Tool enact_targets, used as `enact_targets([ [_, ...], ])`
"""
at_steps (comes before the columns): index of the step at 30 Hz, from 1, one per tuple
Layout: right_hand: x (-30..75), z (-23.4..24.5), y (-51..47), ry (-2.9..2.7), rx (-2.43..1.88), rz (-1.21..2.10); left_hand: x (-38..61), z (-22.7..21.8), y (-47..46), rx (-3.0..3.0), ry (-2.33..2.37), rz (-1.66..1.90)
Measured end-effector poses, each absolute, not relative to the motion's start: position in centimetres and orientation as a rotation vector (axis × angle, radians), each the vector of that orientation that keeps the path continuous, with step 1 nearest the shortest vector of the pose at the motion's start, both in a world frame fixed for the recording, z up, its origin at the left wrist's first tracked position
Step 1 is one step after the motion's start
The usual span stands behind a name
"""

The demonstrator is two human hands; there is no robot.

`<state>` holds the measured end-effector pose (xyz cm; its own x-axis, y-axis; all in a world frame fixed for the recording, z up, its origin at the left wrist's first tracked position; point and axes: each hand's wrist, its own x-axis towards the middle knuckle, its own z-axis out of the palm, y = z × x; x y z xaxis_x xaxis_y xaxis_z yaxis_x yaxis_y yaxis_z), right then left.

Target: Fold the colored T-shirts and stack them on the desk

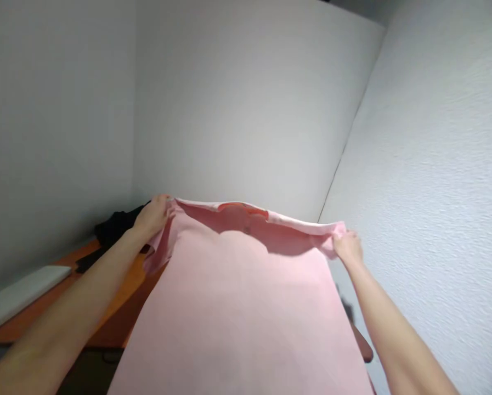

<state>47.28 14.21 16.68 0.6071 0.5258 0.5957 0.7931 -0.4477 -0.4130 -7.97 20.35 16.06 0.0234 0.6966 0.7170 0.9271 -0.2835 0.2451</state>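
Note:
A pink T-shirt (241, 307) hangs spread out in front of me, its neckline at the top and its body running down past the lower edge of the view. My left hand (153, 216) is closed on one shoulder, where the sleeve droops below. At the other shoulder, my right hand (348, 247) grips the cloth with fingers wrapped round it. Between the hands the top edge is stretched, sloping slightly down to the right. The inside of the back shows through the neck opening. The shirt's bottom hem is out of view.
An orange-brown table (122, 299) stands at the left, partly behind the shirt. On it lie a white flat device (26, 293) and black cloth (118, 227). White walls rise behind, and a textured wall (443, 181) is close on the right. A brown rounded edge (363, 345) shows beside the shirt.

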Motion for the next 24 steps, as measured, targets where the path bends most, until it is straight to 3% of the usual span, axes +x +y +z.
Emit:
enact_targets([
  [3,44.6,11.9,15.2,-1.301,-2.127,-0.479,-5.2,12.7,23.2,-2.216,-1.625,-0.927],
  [7,40.7,3.2,14.8,-1.849,-2.099,-0.233,-3.7,4.5,23.3,-2.511,-1.604,-0.613],
  [12,40.2,-4.6,12.5,-2.020,-2.236,-0.035,-4.0,-2.1,22.3,-2.572,-1.869,-0.300],
  [16,42.1,-5.8,12.4,-1.977,-2.304,-0.044,-3.4,-2.5,23.1,-2.570,-1.957,-0.214],
  [24,44.1,-3.3,15.1,-1.881,-2.415,0.013,0.9,-1.7,27.4,-2.592,-1.985,-0.173],
])
